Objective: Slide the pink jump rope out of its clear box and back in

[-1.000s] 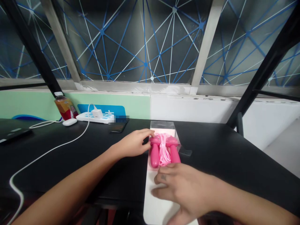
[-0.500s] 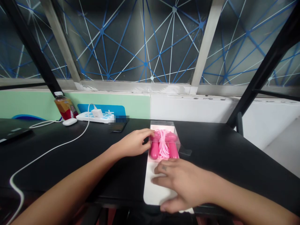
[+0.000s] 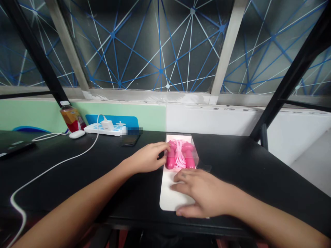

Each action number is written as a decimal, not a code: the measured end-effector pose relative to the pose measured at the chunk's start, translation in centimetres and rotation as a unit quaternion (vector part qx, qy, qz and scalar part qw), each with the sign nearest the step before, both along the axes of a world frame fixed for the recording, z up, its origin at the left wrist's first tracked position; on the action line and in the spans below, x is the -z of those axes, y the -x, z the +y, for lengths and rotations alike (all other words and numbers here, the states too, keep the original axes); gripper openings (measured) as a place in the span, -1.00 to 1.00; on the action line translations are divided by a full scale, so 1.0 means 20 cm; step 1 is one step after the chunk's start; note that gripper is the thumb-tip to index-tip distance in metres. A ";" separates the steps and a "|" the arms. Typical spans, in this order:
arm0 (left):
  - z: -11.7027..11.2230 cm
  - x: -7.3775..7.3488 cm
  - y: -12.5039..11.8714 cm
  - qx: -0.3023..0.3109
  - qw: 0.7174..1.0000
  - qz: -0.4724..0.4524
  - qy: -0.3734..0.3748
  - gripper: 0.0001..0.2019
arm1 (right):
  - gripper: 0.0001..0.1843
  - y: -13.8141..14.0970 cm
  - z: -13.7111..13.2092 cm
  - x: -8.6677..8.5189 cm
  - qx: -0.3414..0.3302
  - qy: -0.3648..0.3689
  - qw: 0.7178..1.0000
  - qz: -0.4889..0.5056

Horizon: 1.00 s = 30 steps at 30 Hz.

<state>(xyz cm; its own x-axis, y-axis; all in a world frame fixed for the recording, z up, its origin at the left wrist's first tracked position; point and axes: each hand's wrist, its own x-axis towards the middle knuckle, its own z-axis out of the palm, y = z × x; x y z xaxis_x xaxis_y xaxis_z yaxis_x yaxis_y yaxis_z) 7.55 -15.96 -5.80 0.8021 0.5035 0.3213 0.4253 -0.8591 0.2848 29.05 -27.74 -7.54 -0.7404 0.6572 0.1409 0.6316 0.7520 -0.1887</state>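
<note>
A pink skipping rope (image 3: 180,155) with two chunky pink handles and coiled cord lies on a long white tray (image 3: 168,199). Its far end sits inside a clear plastic case (image 3: 179,137) on the black table (image 3: 232,165). My left hand (image 3: 148,157) presses its fingertips against the case's left side, beside the left handle. My right hand (image 3: 200,193) lies over the tray's near part, fingers on top and thumb by its lower edge. The rope's middle loops are tangled, and their ends are hidden.
At the back left are a power strip (image 3: 101,129) with a white charger (image 3: 107,125), a white mouse (image 3: 77,134), a black phone (image 3: 130,140), and a juice bottle (image 3: 70,119). A white cable (image 3: 51,163) curves across the table. A black device (image 3: 15,147) lies far left.
The white tray and rope have slid forward, deeper into the clear case, with my right hand moving along. My left hand and the case have stayed nearly still.
</note>
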 end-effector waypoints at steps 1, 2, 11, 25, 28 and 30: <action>0.00 0.00 0.00 0.002 1.000 -0.002 0.002 -0.84 | -0.41 0.00 0.00 0.00 0.004 -0.002 1.000 0.000; 0.00 0.00 0.00 0.005 1.000 -0.004 0.005 -0.84 | -0.41 0.00 0.00 0.00 0.008 -0.005 1.000 0.001; -0.01 0.00 0.00 0.012 1.000 -0.010 0.016 -0.83 | -0.43 -0.01 0.01 0.00 0.021 -0.020 1.000 -0.006; -0.02 0.00 0.00 0.019 1.000 -0.003 0.018 -0.82 | -0.44 -0.03 0.03 0.00 0.054 -0.022 0.998 0.000; -0.02 0.00 0.00 0.019 1.000 -0.002 0.016 -0.82 | -0.44 -0.02 0.03 0.00 0.058 -0.021 0.998 0.000; -0.02 0.00 0.00 0.021 1.000 -0.003 0.015 -0.82 | -0.43 -0.02 0.02 0.00 0.062 -0.017 0.998 -0.001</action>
